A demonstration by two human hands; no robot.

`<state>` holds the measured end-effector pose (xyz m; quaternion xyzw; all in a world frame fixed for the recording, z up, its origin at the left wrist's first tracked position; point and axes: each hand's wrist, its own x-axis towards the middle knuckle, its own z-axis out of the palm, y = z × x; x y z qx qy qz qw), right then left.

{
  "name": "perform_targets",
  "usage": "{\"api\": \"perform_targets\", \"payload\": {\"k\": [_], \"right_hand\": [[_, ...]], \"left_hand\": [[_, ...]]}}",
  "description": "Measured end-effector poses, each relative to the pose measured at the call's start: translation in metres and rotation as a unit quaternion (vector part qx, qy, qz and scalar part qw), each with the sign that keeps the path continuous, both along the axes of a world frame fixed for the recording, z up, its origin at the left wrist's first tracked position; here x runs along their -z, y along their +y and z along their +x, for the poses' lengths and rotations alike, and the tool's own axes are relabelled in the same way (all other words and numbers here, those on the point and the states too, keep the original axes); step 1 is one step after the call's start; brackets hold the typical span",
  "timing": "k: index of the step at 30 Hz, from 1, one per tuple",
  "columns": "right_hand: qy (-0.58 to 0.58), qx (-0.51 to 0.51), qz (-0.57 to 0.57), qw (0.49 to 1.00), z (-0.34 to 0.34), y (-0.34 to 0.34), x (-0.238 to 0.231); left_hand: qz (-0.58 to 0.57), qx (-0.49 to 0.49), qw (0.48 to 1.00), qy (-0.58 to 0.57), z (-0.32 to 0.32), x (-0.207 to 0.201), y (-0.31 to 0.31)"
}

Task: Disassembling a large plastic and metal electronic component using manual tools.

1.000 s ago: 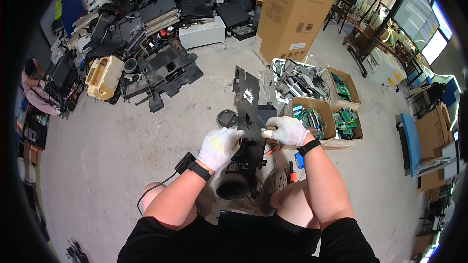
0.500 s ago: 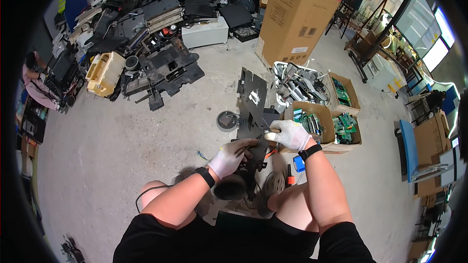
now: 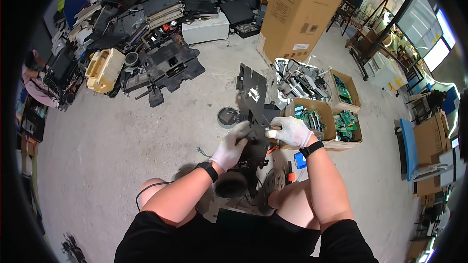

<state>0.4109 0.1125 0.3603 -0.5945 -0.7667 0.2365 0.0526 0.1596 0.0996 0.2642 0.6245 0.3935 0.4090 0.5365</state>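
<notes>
A black machine frame (image 3: 252, 92) with a flat upper panel and white residue stands between my knees. My left hand (image 3: 230, 147), in a white glove with dark-stained fingertips, is closed at its left edge, thumb and fingers curled on the dark part. My right hand (image 3: 292, 132), gloved too, is closed at its right side around a slim tool with a brownish grip, mostly hidden by the fingers; its exact kind does not show. A round black part (image 3: 230, 185) sits low in front of me, beside my left wrist. Another round dark part (image 3: 227, 116) lies left of the frame.
A tool with an orange-red handle (image 3: 291, 177) and a blue object (image 3: 300, 160) lie by my right foot. Cartons of green circuit boards (image 3: 308, 121) and a white bin of metal parts (image 3: 298, 84) stand right. A tall carton (image 3: 295, 19) and scrap pile (image 3: 156, 9) are beyond. Another person (image 3: 36, 80) works far left.
My left hand has slid up and slightly left along the frame, its fingers now curled higher. My right hand stays nearly in place, and the view has shifted a little.
</notes>
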Motion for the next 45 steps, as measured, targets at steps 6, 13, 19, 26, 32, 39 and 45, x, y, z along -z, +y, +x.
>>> {"api": "perform_targets", "payload": {"k": [6,13,19,26,32,39,45], "right_hand": [[0.007,-0.004,-0.004,1.0,-0.003,-0.004,0.001],[0.004,-0.016,0.002,1.0,-0.002,-0.005,0.004],[0.022,-0.02,0.025,0.999,-0.005,-0.006,0.005],[0.02,-0.022,0.026,0.999,-0.005,-0.005,0.006],[-0.02,-0.028,0.004,0.999,-0.005,-0.005,0.006],[0.02,-0.023,0.032,0.999,-0.004,-0.006,0.008],[0.022,-0.026,0.025,0.999,-0.003,-0.006,0.01]], "left_hand": [[0.054,0.025,0.995,0.082,0.008,-0.014,0.007],[0.015,-0.007,0.998,0.058,0.017,-0.011,0.005],[0.067,-0.005,0.995,0.075,0.021,0.004,0.004],[0.086,0.008,0.992,0.093,0.018,0.007,0.007],[0.06,0.003,0.996,0.06,0.018,0.017,0.008],[0.075,0.025,0.991,0.104,0.016,0.005,0.01],[0.149,0.056,0.978,0.135,0.011,-0.002,0.014]]}}
